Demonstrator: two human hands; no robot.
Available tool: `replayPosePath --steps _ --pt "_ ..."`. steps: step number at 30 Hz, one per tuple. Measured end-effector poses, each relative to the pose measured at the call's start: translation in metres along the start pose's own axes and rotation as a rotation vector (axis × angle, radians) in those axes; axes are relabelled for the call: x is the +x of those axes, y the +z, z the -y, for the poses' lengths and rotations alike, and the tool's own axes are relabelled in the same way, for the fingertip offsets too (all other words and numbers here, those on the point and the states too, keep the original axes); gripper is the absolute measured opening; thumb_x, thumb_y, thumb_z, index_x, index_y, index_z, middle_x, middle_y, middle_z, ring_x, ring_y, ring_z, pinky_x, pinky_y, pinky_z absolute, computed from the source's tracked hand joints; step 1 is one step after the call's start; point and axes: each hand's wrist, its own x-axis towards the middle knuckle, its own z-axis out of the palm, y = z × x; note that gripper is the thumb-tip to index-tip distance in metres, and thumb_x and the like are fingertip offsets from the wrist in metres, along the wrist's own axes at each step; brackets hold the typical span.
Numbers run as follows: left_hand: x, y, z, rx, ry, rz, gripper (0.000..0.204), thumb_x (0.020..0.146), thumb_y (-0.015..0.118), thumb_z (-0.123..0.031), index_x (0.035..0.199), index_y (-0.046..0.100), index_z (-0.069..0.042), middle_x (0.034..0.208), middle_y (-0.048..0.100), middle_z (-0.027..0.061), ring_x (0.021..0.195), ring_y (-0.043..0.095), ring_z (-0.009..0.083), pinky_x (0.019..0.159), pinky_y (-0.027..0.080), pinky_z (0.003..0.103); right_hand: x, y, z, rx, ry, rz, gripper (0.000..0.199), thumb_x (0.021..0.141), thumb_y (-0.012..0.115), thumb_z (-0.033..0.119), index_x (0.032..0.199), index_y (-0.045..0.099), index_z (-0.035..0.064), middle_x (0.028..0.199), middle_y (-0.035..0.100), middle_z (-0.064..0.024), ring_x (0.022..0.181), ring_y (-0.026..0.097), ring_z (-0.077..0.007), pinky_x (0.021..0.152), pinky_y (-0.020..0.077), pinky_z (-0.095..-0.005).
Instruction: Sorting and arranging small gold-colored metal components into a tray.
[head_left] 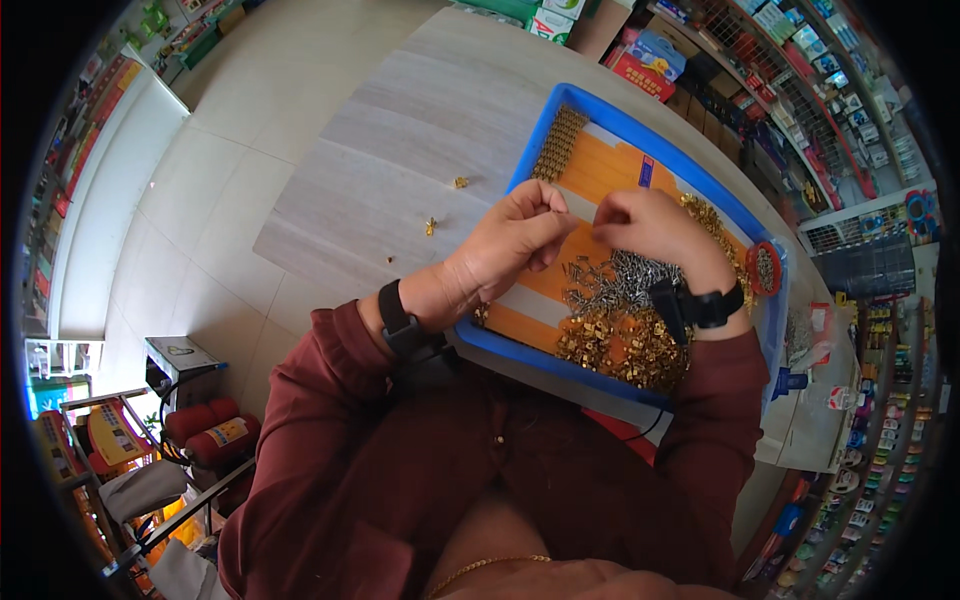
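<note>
While blue tray (660, 150) sits on grey table (360, 150), loaded shelves (885, 430) stand right.

Table (350, 160) ahead, tray (541, 125) on its right part. In tray: rows of small parts (558, 143) in far left corner, screw pile (640, 275) mid-right, clip pile (630, 350) on the near side, right up against the screws; more clips (705, 215) along the right wall. Dish (752, 268) at right rim, can't tell if on it or inside. Left hand (515, 235) over tray's left side, right hand (650, 225) just right of it, also over tray. Loose bits (431, 227) on table, left of tray. Shelving (880, 400) far right; cylinders (215, 437) near left, off table.
</note>
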Motion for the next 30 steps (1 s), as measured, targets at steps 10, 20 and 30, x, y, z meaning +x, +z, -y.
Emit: replayPosePath --steps 10,20,30 --pt "0.000 -0.001 -0.001 0.056 -0.044 0.053 0.009 0.094 0.053 -0.018 0.097 0.056 -0.010 0.065 0.047 -0.0019 0.052 0.043 0.0059 0.044 0.033 0.019 -0.010 0.029 0.011 -0.125 0.060 0.013 0.025 0.070 0.066 0.025 0.084 0.065 0.0055 0.075 0.066 -0.0106 0.072 0.065 -0.0271 0.065 0.0492 -0.0358" --pt "0.000 -0.001 -0.002 0.007 -0.070 0.029 0.018 0.095 0.047 -0.013 0.111 0.055 -0.010 0.085 0.059 0.0026 0.067 0.056 0.0086 0.054 0.043 0.020 -0.025 0.009 0.013 0.319 -0.035 -0.118 0.013 0.076 0.063 0.010 0.085 0.061 0.0017 0.072 0.063 -0.0038 0.067 0.060 -0.0098 0.060 0.0466 -0.0239" --pt "0.000 -0.001 0.001 0.035 -0.054 0.046 0.020 0.094 0.050 -0.012 0.112 0.052 -0.003 0.094 0.060 0.0044 0.077 0.061 0.0112 0.064 0.049 0.022 -0.026 0.023 0.036 0.579 -0.283 -0.382 0.011 0.081 0.066 0.007 0.090 0.063 0.0034 0.079 0.064 -0.0009 0.071 0.059 -0.0057 0.064 0.0488 -0.0216"
